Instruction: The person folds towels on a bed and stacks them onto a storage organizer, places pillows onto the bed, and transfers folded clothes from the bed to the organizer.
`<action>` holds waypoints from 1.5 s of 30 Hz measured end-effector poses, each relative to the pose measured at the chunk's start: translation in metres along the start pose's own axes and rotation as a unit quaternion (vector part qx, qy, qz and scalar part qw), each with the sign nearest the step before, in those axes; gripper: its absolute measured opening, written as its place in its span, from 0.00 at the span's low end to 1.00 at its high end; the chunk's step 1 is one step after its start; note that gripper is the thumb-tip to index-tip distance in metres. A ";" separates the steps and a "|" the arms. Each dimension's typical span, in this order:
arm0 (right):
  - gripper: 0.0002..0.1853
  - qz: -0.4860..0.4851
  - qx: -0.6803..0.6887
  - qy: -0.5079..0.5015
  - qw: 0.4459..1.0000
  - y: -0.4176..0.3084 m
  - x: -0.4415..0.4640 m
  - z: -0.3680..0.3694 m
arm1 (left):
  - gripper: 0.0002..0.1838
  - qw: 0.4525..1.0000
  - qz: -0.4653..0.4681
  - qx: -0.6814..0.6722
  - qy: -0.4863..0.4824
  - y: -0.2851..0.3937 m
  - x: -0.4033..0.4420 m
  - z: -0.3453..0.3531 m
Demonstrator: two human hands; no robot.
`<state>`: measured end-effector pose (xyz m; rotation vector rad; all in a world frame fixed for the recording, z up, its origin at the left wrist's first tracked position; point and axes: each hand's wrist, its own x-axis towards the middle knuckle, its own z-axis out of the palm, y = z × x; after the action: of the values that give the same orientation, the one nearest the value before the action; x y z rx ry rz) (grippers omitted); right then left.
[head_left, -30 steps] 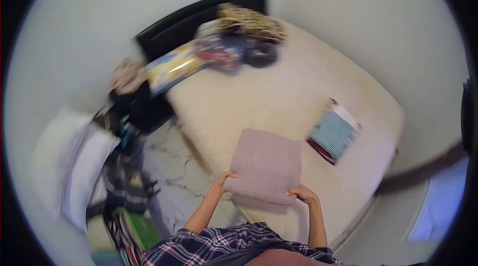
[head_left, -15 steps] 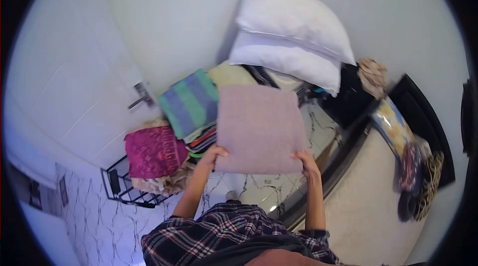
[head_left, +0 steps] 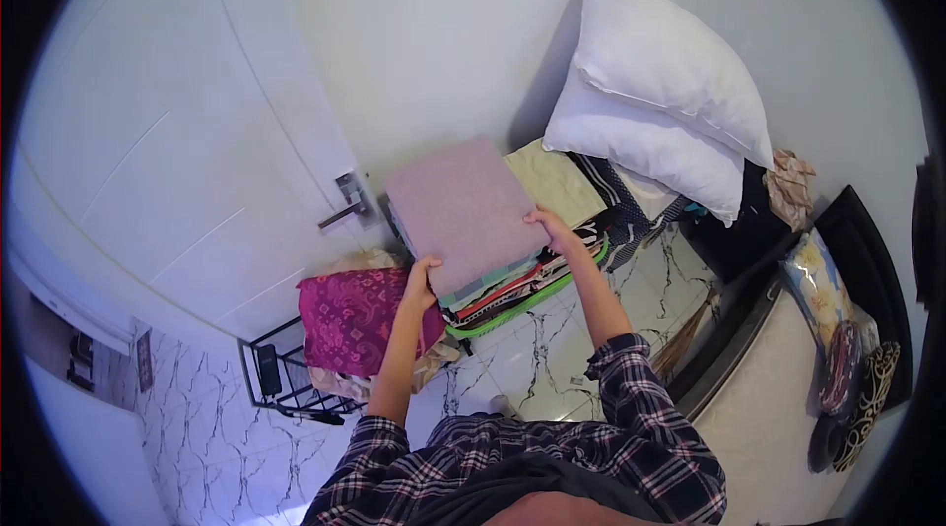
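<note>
A folded pale pink cloth (head_left: 461,211), perhaps a towel or blanket, lies over a stack of folded fabrics (head_left: 507,292). My left hand (head_left: 421,282) grips its near left corner, thumb on top. At its right corner my right hand (head_left: 555,229) pinches the edge the same way. The green and blue striped cloth beneath is mostly covered, showing only at the edge. A bright green rim (head_left: 532,304) runs along the bottom of the stack. Beside it on the right sits a folded pale yellow cloth (head_left: 557,183).
Two white pillows (head_left: 670,63) lean on the wall behind. To the left, a magenta patterned cloth (head_left: 360,319) tops a black wire rack (head_left: 286,373), near the white door's handle (head_left: 345,211). A bed (head_left: 764,408) with a dark frame is at right.
The pink cloth has gone from being held up in front of me to lying on the stack, over the striped cloth. My view has shifted left.
</note>
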<state>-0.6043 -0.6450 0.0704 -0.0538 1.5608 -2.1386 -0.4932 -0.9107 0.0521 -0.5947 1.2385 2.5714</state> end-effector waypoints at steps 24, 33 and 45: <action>0.48 -0.212 0.164 0.170 0.948 -0.180 -0.045 -0.196 | 0.37 0.657 0.552 0.476 0.194 -0.034 -0.040 0.147; 0.35 -0.172 0.288 0.134 0.932 -0.267 0.000 -0.270 | 0.27 0.757 0.437 0.484 -0.043 -0.149 0.048 0.313; 0.03 -0.476 0.350 -0.255 0.766 -0.346 -0.074 -0.438 | 0.53 0.971 0.156 0.170 0.058 -0.094 0.211 0.371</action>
<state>-0.7996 -0.1481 0.2505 -1.2872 0.2966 -2.9235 -0.7429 -0.5553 0.1003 -0.5160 1.8957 2.4955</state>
